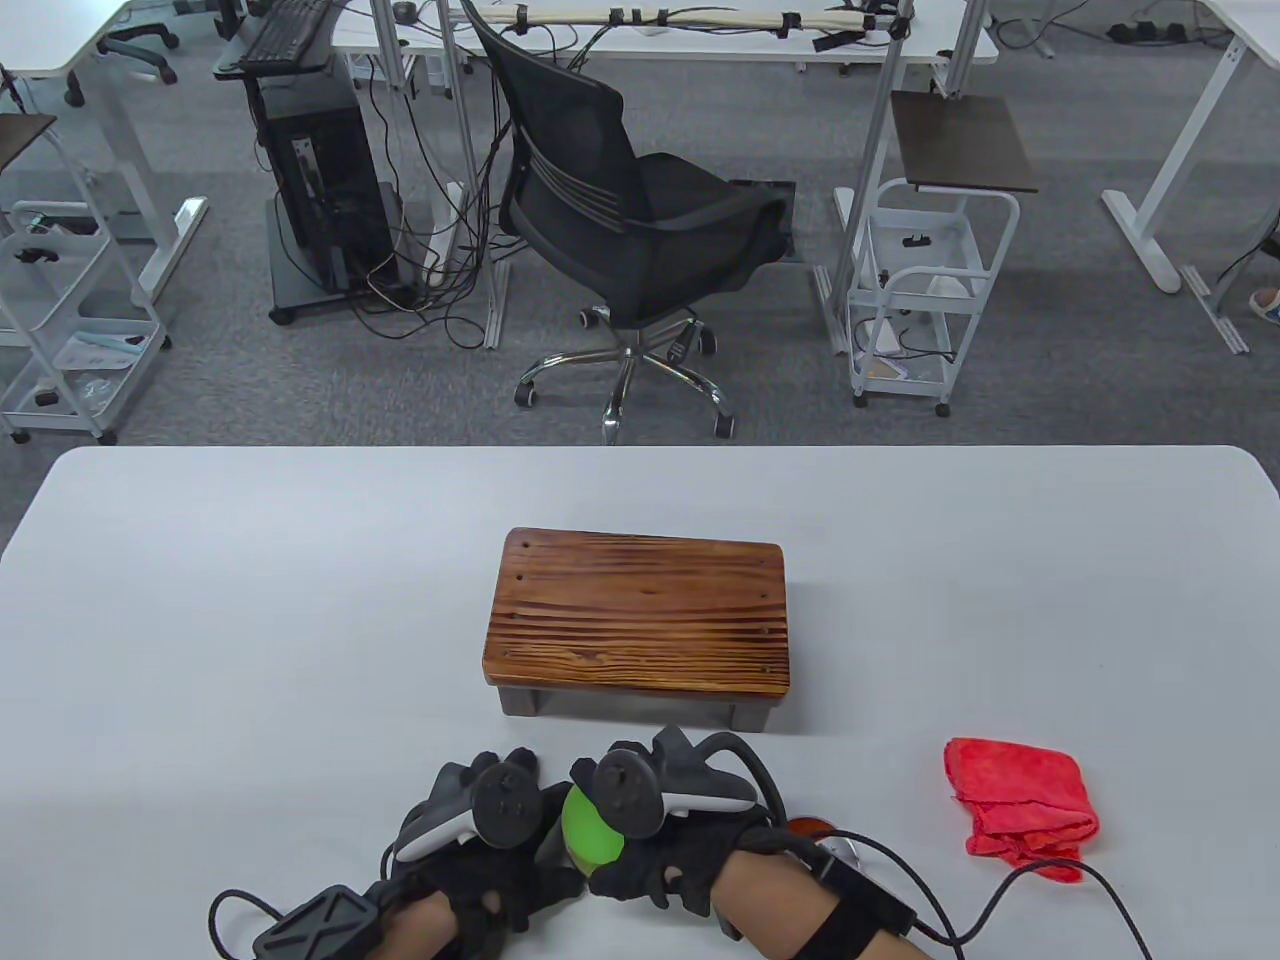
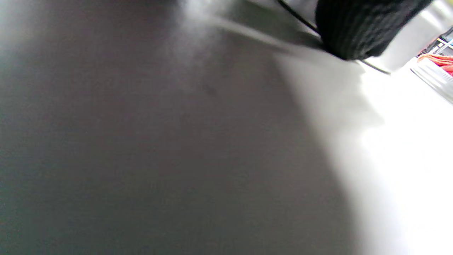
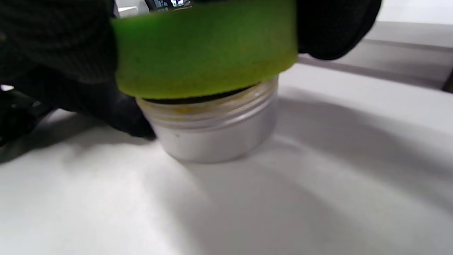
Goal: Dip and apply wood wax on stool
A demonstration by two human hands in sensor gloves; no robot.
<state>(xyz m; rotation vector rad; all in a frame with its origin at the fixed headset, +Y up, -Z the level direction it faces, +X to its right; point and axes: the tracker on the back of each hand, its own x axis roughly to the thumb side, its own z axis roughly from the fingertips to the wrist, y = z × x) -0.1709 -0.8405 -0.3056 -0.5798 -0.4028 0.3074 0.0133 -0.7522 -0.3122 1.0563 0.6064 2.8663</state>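
Note:
A wooden stool [image 1: 640,625] with a dark striped top stands at the table's middle. My right hand [image 1: 612,858] grips a round green sponge [image 1: 590,835] near the front edge. In the right wrist view the sponge [image 3: 205,49] sits tilted on the rim of an open silver wax tin [image 3: 216,136]. My left hand [image 1: 515,850] lies just left of the sponge, and its gloved fingers [image 3: 124,117] touch the tin's left side. The tin itself is hidden under the hands in the table view.
A red cloth [image 1: 1020,810] lies crumpled at the front right. The tin's lid [image 1: 812,828] with an orange-red top lies by my right wrist, and also shows in the left wrist view [image 2: 433,76]. Glove cables trail over the front edge.

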